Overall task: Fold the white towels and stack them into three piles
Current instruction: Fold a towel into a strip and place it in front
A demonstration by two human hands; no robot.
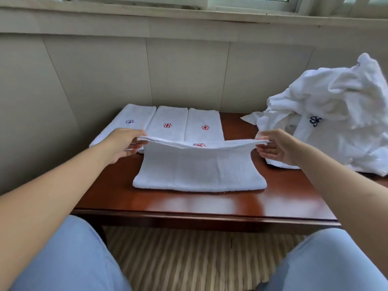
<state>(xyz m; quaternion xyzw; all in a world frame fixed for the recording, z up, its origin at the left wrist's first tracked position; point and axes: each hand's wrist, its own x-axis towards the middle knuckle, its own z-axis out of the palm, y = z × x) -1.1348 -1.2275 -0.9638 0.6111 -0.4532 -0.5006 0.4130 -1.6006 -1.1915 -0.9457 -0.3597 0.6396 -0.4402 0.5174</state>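
On the wooden worktop (199, 204), my left hand (122, 143) and right hand (277, 147) pinch the half-folded towel (199, 171)'s far corners, apparently mid-fold; next, lay that edge forward evenly.

Glossy reddish-brown wooden table (210, 203) stands against pale panelled wall (184, 68). White window frame (252, 4) runs above ledge. Striped beige rug (195, 259) lies beneath table. Light-blue trouser knees (69, 261) at bottom corners.
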